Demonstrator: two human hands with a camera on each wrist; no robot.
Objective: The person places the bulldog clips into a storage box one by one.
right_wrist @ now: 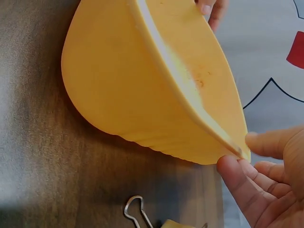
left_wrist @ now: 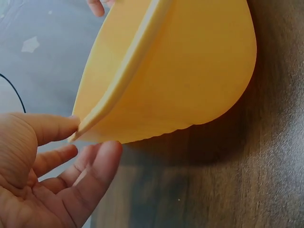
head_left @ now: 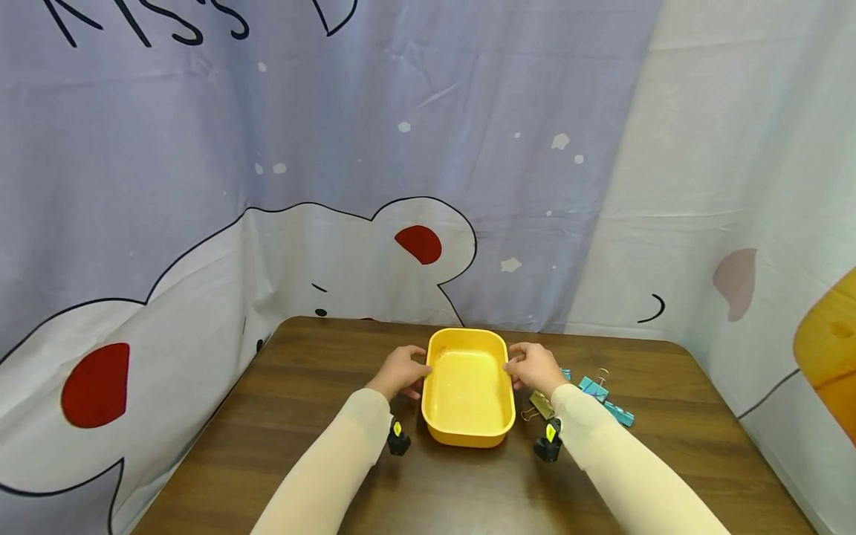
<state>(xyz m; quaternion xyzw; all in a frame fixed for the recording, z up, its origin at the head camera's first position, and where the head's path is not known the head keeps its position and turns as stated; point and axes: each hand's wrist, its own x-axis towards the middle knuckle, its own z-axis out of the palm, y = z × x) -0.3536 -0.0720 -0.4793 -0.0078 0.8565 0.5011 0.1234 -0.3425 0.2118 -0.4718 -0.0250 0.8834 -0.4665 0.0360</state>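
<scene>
A shallow yellow plastic tray [head_left: 469,390] with rounded corners sits between the two hands in the head view; its inside holds nothing but a few small marks near the far end. My left hand [head_left: 403,371] pinches the left rim, thumb over the edge and fingers against the outer wall. On the opposite side my right hand [head_left: 533,367] pinches the right rim in the same way. Both wrist views show the tray's outer side [left_wrist: 204,66] close to the tabletop; whether it touches the wood I cannot tell. A gold binder clip [head_left: 542,404] lies beside the right wrist.
Several teal binder clips [head_left: 593,388] lie on the brown wooden table [head_left: 321,371] right of the tray, partly behind the right forearm. A printed curtain [head_left: 348,134] hangs along the table's back and sides. Each wrist wears a small black camera [head_left: 398,438].
</scene>
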